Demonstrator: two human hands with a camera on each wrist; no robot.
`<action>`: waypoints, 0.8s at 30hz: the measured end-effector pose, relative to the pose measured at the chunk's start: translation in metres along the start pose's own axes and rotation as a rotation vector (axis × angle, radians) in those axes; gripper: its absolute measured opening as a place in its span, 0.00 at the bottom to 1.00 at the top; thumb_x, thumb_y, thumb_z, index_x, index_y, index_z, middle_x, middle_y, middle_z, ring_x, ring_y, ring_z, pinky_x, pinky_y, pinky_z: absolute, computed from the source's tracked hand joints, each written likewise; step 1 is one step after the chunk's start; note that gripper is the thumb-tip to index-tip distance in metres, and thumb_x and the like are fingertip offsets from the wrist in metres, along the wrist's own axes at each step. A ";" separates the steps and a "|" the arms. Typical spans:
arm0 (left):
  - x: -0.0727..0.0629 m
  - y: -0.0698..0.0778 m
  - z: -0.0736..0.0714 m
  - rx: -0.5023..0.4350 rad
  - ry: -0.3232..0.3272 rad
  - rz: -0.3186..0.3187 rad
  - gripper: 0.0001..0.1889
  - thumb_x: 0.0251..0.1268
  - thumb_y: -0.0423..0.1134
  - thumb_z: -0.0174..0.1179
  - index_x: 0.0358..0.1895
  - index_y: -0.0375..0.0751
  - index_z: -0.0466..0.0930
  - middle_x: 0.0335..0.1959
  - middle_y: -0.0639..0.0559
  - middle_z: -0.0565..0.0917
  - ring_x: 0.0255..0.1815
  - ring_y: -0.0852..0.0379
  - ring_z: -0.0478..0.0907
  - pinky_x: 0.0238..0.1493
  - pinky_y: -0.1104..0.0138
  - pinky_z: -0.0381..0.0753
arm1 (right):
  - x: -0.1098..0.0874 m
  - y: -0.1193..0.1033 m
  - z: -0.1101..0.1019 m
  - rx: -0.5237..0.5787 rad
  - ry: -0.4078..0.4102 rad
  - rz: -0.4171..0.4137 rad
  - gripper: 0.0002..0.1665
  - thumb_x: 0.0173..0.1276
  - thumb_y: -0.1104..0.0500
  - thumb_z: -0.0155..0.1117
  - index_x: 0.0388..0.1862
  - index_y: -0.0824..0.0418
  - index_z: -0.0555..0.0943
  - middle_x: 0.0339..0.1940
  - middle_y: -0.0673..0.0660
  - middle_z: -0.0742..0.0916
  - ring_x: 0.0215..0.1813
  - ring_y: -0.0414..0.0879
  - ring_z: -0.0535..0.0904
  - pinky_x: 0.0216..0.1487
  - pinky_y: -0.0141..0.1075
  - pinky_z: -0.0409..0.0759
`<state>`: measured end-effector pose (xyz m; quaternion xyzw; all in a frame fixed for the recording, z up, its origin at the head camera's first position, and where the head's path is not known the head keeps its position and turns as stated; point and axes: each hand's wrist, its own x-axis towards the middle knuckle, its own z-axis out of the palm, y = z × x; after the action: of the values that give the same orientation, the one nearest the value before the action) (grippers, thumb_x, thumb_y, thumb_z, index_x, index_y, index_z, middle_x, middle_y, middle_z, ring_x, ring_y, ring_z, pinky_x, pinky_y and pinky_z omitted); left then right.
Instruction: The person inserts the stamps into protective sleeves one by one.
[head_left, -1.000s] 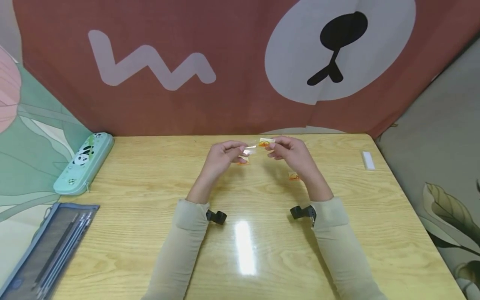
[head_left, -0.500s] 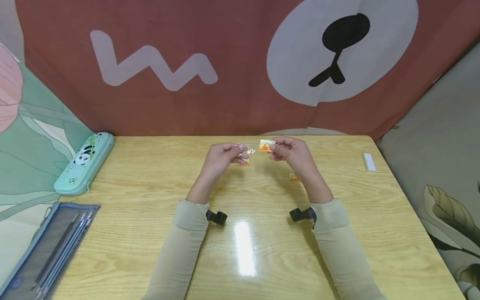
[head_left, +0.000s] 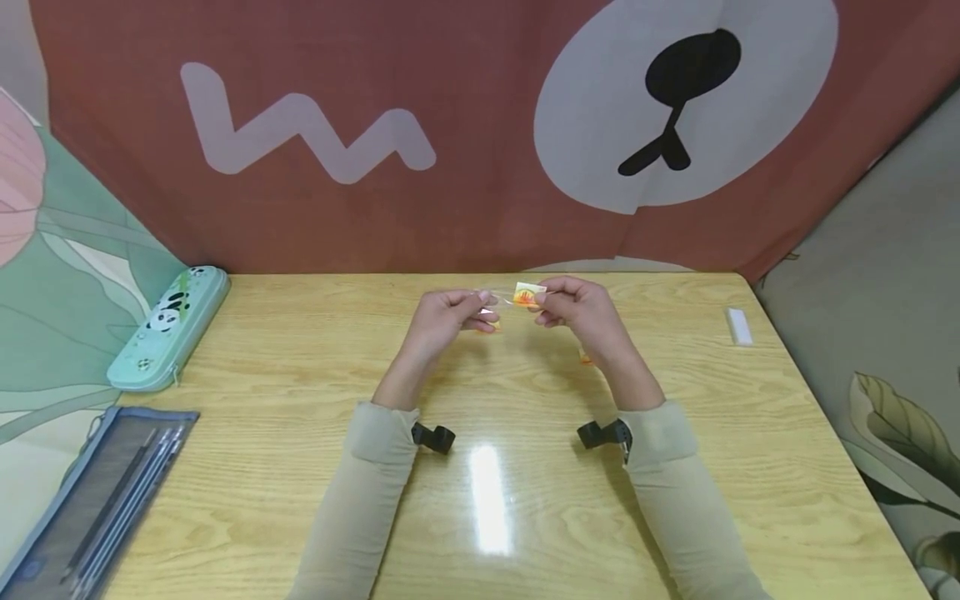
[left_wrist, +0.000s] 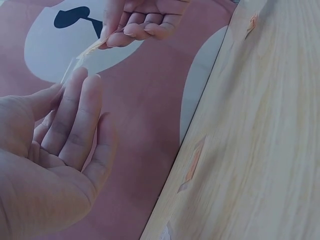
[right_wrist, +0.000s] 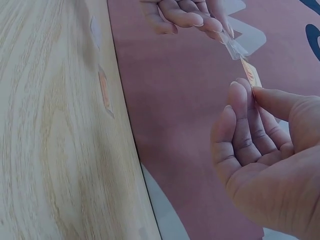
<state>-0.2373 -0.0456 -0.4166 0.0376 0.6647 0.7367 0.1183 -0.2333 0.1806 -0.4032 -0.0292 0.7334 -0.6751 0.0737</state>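
My left hand [head_left: 442,321] pinches a small clear plastic sleeve [right_wrist: 234,48] between thumb and forefinger, its other fingers spread loosely. My right hand [head_left: 588,312] pinches a small yellow-and-orange printed card [head_left: 528,294] by one edge. Both are held up above the far part of the table, and in the right wrist view the card's tip meets the end of the sleeve. Below the left hand an orange-printed piece [left_wrist: 194,165] lies on the wood. Another orange-printed piece [head_left: 586,357] is partly hidden behind the right wrist.
A white eraser-like block [head_left: 738,326] lies at the right of the wooden table [head_left: 300,350]. At the left edge are a mint panda pencil case [head_left: 168,327] and a blue-edged mesh pouch [head_left: 112,492] with long thin items. A red-brown printed cloth [head_left: 375,217] hangs behind.
My right hand has brought the card slightly left and down, and the gap between it and the plastic sleeve has narrowed. My left hand keeps its grip, nearly still.
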 end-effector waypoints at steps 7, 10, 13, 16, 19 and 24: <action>-0.001 0.000 0.001 -0.026 -0.001 -0.010 0.14 0.74 0.35 0.61 0.53 0.27 0.84 0.43 0.37 0.90 0.34 0.51 0.91 0.51 0.55 0.88 | 0.000 0.001 -0.002 -0.027 0.007 -0.010 0.14 0.73 0.60 0.65 0.52 0.67 0.81 0.32 0.44 0.89 0.30 0.38 0.86 0.41 0.34 0.88; -0.002 0.001 0.001 -0.027 -0.007 -0.023 0.13 0.73 0.34 0.61 0.53 0.28 0.85 0.47 0.35 0.89 0.34 0.52 0.91 0.53 0.54 0.88 | 0.000 0.002 -0.004 -0.044 0.006 -0.009 0.16 0.74 0.59 0.65 0.53 0.68 0.81 0.33 0.45 0.88 0.31 0.38 0.86 0.41 0.32 0.87; -0.003 0.002 0.000 -0.030 -0.007 -0.031 0.13 0.73 0.34 0.61 0.53 0.28 0.85 0.51 0.33 0.87 0.34 0.52 0.90 0.52 0.57 0.88 | 0.001 0.002 -0.006 -0.060 0.004 0.014 0.18 0.74 0.58 0.64 0.56 0.69 0.81 0.34 0.46 0.88 0.31 0.37 0.86 0.40 0.31 0.87; -0.003 0.003 0.000 -0.032 -0.001 -0.038 0.14 0.72 0.33 0.62 0.55 0.28 0.84 0.52 0.32 0.86 0.36 0.51 0.90 0.51 0.58 0.88 | 0.001 0.001 -0.006 -0.054 -0.006 0.048 0.19 0.75 0.58 0.63 0.59 0.69 0.80 0.36 0.49 0.89 0.31 0.37 0.86 0.37 0.31 0.86; -0.003 0.003 -0.001 -0.035 0.001 -0.048 0.14 0.72 0.32 0.62 0.56 0.30 0.84 0.49 0.34 0.88 0.35 0.52 0.90 0.51 0.55 0.88 | 0.001 0.000 -0.006 -0.051 -0.018 0.072 0.18 0.76 0.59 0.62 0.59 0.68 0.79 0.36 0.51 0.89 0.30 0.38 0.84 0.33 0.32 0.84; -0.003 0.004 -0.002 -0.011 -0.003 -0.055 0.14 0.72 0.35 0.62 0.56 0.34 0.85 0.41 0.43 0.91 0.34 0.50 0.90 0.46 0.54 0.89 | -0.001 -0.001 -0.007 -0.054 -0.017 0.065 0.14 0.76 0.58 0.62 0.55 0.64 0.79 0.35 0.50 0.89 0.30 0.39 0.83 0.31 0.32 0.83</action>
<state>-0.2350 -0.0484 -0.4129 0.0196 0.6614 0.7366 0.1397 -0.2338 0.1873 -0.4021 -0.0133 0.7512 -0.6522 0.1010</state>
